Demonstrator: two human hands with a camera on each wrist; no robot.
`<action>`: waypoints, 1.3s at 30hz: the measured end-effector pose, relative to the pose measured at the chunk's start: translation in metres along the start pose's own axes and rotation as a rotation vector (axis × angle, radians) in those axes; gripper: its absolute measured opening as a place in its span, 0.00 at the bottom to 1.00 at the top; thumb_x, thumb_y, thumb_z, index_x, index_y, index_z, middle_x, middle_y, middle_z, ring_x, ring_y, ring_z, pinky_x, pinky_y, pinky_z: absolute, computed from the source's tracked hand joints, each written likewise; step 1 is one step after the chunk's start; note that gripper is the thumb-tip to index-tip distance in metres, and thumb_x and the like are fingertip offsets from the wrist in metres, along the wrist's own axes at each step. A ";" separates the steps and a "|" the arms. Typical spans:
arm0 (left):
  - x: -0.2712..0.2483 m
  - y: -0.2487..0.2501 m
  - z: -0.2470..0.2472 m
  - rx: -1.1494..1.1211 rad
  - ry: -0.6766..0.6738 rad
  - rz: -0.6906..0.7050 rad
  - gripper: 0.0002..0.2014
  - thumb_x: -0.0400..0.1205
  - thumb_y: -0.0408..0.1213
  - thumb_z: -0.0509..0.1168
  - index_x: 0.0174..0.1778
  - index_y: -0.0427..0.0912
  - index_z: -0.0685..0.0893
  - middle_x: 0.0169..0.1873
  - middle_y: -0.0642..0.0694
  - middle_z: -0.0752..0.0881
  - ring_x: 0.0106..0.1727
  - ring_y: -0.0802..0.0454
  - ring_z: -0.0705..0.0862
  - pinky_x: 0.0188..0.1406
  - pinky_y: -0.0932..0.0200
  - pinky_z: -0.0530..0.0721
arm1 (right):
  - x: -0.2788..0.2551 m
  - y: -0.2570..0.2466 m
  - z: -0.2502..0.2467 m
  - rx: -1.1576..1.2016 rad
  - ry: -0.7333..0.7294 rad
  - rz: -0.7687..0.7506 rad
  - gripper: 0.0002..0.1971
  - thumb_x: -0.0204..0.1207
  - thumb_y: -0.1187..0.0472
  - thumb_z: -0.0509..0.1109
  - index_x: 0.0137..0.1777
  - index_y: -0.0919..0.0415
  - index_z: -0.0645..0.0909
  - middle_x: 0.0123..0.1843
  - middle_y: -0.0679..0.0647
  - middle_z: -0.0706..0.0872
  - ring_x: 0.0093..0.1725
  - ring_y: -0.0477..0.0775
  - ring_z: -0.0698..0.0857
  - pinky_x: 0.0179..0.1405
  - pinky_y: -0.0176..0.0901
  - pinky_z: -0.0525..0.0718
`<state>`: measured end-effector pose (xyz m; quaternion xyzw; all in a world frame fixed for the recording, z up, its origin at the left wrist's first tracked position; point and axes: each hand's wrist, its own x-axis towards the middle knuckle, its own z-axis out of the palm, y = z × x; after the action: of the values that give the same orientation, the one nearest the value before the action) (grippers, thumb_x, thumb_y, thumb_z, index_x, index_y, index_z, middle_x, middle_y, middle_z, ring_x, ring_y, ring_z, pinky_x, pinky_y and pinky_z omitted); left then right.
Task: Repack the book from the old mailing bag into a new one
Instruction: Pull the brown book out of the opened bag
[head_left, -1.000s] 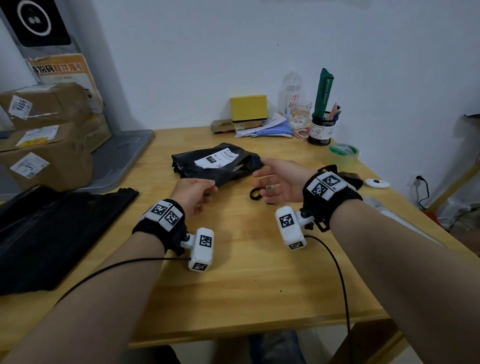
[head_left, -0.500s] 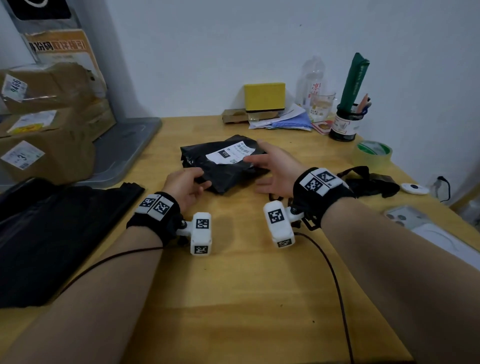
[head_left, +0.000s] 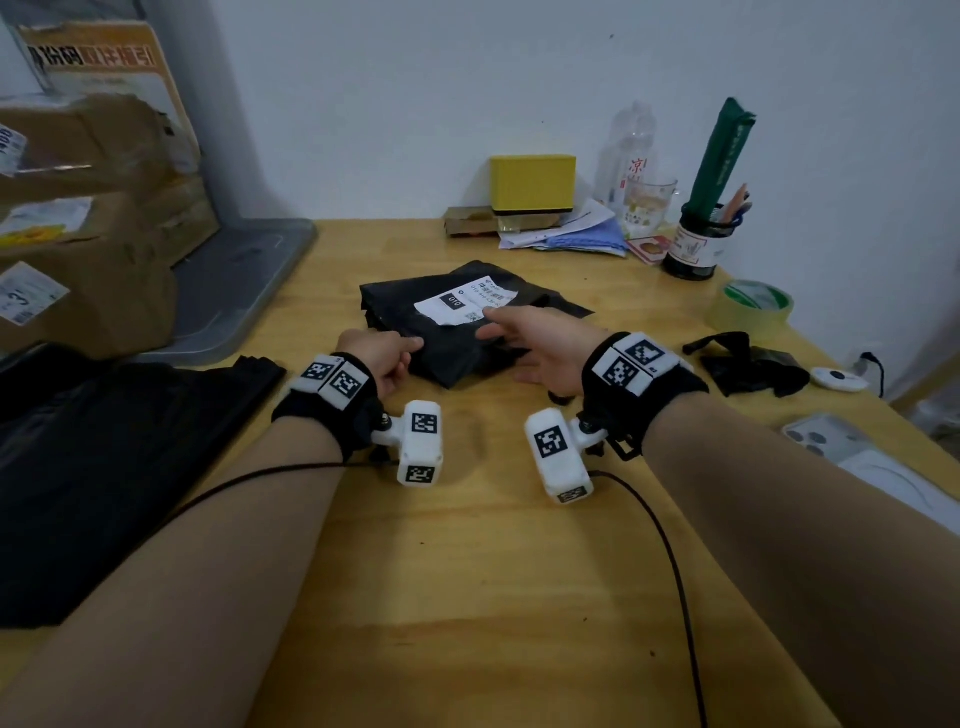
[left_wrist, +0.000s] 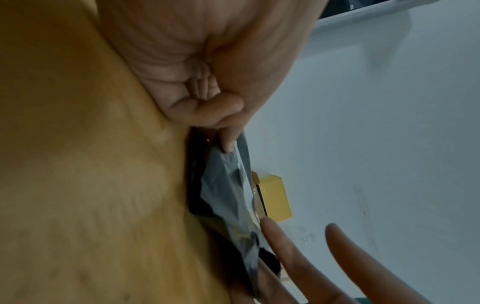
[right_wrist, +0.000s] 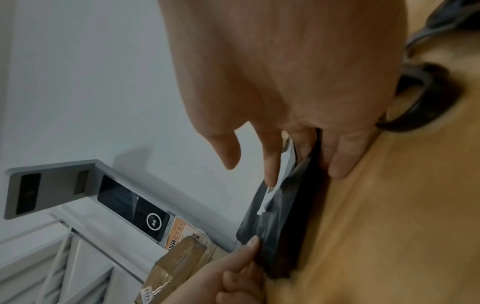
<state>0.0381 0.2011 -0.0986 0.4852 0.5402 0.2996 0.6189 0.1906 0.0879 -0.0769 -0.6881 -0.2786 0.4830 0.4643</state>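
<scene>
On the wooden table, mid-desk, the old mailing bag now has both hands on it, where a second ago they were only reaching: left hand curled, pinching its near corner, right hand loosely spread over the label, so opening can likely begin

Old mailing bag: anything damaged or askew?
No damage that I can see. The old mailing bag is crumpled and lies skewed to the table edge, its label slanted. The left hand pinches its near corner; the right hand rests straight fingers on it. Nothing spilled.
</scene>
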 end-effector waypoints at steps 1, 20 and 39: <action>-0.003 -0.002 0.000 0.026 0.003 0.014 0.10 0.79 0.27 0.73 0.38 0.41 0.79 0.26 0.48 0.75 0.21 0.58 0.70 0.14 0.70 0.68 | -0.003 0.001 -0.001 0.034 0.003 -0.006 0.19 0.85 0.48 0.69 0.68 0.58 0.85 0.85 0.55 0.71 0.84 0.65 0.66 0.80 0.56 0.71; -0.126 0.014 0.045 0.448 -0.282 0.096 0.05 0.81 0.32 0.71 0.50 0.43 0.91 0.16 0.50 0.72 0.16 0.57 0.68 0.09 0.73 0.62 | -0.102 0.007 -0.034 -0.018 -0.051 -0.010 0.28 0.88 0.39 0.57 0.58 0.63 0.86 0.53 0.60 0.95 0.24 0.51 0.78 0.24 0.37 0.79; -0.132 0.033 0.033 0.308 -0.319 0.347 0.10 0.79 0.30 0.71 0.52 0.48 0.92 0.49 0.48 0.92 0.23 0.59 0.74 0.16 0.66 0.62 | -0.121 0.004 -0.036 -0.045 0.122 0.017 0.09 0.83 0.69 0.61 0.61 0.65 0.75 0.55 0.61 0.83 0.28 0.53 0.79 0.32 0.50 0.90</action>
<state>0.0437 0.0854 -0.0196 0.6998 0.3839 0.2353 0.5545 0.1783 -0.0277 -0.0274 -0.7290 -0.2547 0.4378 0.4605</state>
